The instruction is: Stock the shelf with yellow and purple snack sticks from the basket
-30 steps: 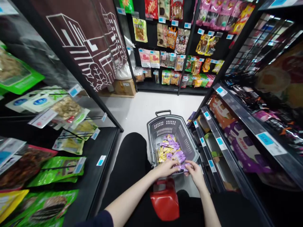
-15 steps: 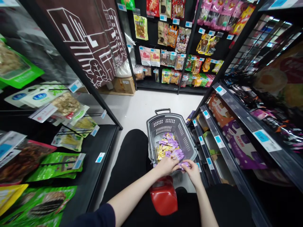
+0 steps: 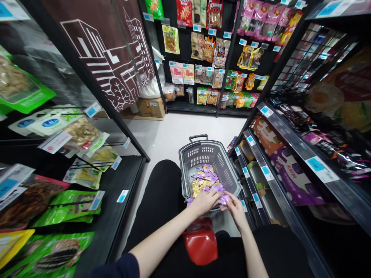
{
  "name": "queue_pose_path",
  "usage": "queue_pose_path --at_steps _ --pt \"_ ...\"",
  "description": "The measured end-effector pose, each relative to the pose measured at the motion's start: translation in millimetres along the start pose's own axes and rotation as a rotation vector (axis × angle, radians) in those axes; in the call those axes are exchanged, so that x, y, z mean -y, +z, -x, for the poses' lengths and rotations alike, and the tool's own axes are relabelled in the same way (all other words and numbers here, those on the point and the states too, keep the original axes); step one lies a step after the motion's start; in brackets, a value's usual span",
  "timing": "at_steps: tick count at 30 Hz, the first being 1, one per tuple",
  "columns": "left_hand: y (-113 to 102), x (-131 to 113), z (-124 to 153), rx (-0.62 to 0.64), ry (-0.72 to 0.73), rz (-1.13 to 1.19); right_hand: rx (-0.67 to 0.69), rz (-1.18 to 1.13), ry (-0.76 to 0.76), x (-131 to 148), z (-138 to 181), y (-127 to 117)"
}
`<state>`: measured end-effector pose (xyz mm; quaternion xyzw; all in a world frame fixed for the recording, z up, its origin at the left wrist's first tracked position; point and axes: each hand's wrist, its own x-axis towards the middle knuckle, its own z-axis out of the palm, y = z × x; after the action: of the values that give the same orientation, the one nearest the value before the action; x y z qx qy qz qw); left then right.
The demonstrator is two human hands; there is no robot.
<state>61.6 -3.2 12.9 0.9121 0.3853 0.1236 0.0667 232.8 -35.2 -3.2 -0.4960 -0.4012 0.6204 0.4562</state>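
A grey shopping basket [image 3: 213,148] stands on the floor in front of my knees. Small purple-and-yellow snack packets [image 3: 206,178] are heaped inside it, towards the near side. At the basket's near rim, my left hand [image 3: 204,201] reaches in from the left, its fingers closed at the edge of a purple packet [image 3: 224,199]. From the right, my right hand [image 3: 235,209] pinches the same packet between thumb and fingers. The fingertips of both hands partly cover it.
A red stool [image 3: 200,243] shows between my legs. Shelves of bagged snacks [image 3: 66,247] flank me on the left, and a shelf with purple packs [image 3: 290,177] on the right. Hanging snack bags [image 3: 207,75] and a cardboard box [image 3: 151,107] are ahead.
My hands have shifted slightly up and in over the basket's near rim with the purple packet, which now shows more between them. The view has tilted slightly.
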Motion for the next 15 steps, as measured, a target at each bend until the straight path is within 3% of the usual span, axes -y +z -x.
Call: queue_pose_path --at_steps 5,15 --pt "-3.2 -3.4 -1.9 0.049 0.162 -0.107 -0.017 0.026 -0.026 5.5 1.2 4.8" --pt "-1.3 -10.5 -5.1 0.069 0.064 -0.123 -0.037 0.055 -0.075 8.9 1.9 9.5"
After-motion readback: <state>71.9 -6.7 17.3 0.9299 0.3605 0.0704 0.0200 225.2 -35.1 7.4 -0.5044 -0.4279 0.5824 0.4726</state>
